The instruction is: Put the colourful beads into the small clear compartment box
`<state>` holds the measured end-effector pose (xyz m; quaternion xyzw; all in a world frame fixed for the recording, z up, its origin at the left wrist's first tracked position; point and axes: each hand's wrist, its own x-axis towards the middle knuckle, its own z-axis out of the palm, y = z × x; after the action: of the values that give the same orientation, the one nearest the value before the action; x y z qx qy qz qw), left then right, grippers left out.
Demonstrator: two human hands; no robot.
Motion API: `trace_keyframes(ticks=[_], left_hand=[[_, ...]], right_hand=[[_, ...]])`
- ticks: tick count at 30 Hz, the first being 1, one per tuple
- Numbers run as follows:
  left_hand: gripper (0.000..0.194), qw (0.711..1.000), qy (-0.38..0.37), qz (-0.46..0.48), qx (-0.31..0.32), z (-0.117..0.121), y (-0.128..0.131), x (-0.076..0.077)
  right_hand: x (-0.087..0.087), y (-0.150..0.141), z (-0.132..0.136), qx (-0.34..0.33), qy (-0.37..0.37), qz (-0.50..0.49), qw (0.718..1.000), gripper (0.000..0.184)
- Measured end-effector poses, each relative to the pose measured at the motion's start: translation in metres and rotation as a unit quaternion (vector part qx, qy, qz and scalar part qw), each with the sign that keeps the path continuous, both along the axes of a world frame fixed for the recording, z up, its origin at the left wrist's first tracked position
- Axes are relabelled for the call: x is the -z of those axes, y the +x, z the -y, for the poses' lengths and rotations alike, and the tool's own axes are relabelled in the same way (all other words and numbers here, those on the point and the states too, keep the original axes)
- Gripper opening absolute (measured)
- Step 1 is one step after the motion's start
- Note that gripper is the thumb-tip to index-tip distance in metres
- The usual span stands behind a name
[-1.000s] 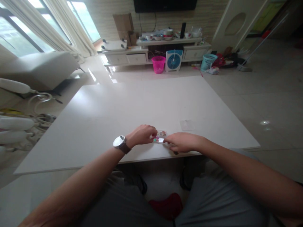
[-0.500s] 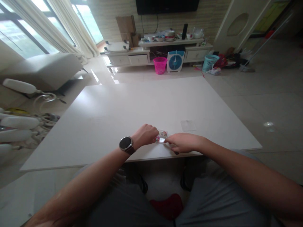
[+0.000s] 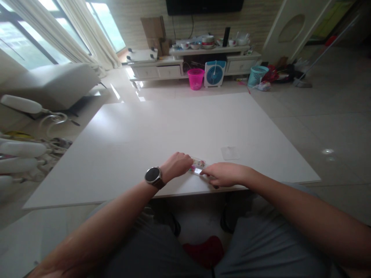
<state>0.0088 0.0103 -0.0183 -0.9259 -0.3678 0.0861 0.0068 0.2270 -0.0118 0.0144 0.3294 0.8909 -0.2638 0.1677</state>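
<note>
A small clear plastic box (image 3: 198, 165) with coloured bits inside lies near the front edge of the white table (image 3: 162, 127). My left hand (image 3: 176, 165), a dark watch on its wrist, is curled with its fingertips pressed on the box's left side. My right hand (image 3: 222, 174) is also curled, its fingers pinching the box's right front corner. Both hands rest on the tabletop. What the fingers do inside the box is too small to make out.
A flat clear lid (image 3: 230, 153) lies on the table to the right, behind my right hand. Beyond the table stand a pink basket (image 3: 195, 78), a blue fan (image 3: 215, 73), a teal basket (image 3: 256, 75) and a low white cabinet (image 3: 162, 68). A sofa (image 3: 49, 83) is on the left.
The hands stay on the small box; the left wrist has rolled so the watch face looks dark. The view has shifted slightly.
</note>
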Motion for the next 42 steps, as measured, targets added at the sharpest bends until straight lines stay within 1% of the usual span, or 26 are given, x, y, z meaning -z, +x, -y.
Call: trace_keyframes(ticks=[5,8,16,20,23,26,29,32,35,42], left_hand=[[0.018,1.000,-0.019,0.020,-0.007,0.000,-0.004,-0.007],[0.018,0.999,-0.036,0.033,-0.013,0.000,-0.008,-0.010],[0.022,0.997,-0.069,0.032,-0.019,0.003,-0.010,-0.009],[0.024,0.995,-0.085,0.054,-0.028,0.001,-0.012,-0.011],[0.025,0.991,-0.103,0.083,-0.036,-0.004,-0.018,-0.016],[0.020,0.986,-0.121,0.109,-0.048,-0.011,-0.029,-0.022],[0.023,0.980,-0.126,0.129,-0.085,-0.020,-0.043,-0.024],[0.022,0.973,-0.142,0.144,-0.110,-0.027,-0.056,-0.022],[0.019,0.969,-0.167,0.143,-0.116,-0.031,-0.062,-0.015],[0.015,0.964,-0.198,0.143,-0.102,-0.027,-0.056,-0.002]], right_hand=[[0.001,0.001,-0.001,0.003,-0.001,-0.002,1.000,0.038],[0.001,0.001,-0.001,0.003,-0.001,-0.005,1.000,0.039],[0.000,0.001,-0.001,-0.003,-0.002,-0.011,1.000,0.040],[0.001,0.002,-0.001,-0.001,-0.003,-0.004,1.000,0.043],[0.001,0.002,-0.001,-0.001,0.000,-0.003,1.000,0.045],[0.000,0.002,-0.001,-0.003,0.001,-0.007,1.000,0.044],[-0.003,0.001,0.000,-0.007,-0.004,-0.011,1.000,0.045],[-0.005,0.000,0.000,-0.009,-0.009,-0.015,1.000,0.044],[-0.005,0.000,0.000,-0.009,-0.011,-0.012,1.000,0.043],[-0.002,-0.002,-0.001,-0.014,-0.016,-0.024,0.999,0.046]])
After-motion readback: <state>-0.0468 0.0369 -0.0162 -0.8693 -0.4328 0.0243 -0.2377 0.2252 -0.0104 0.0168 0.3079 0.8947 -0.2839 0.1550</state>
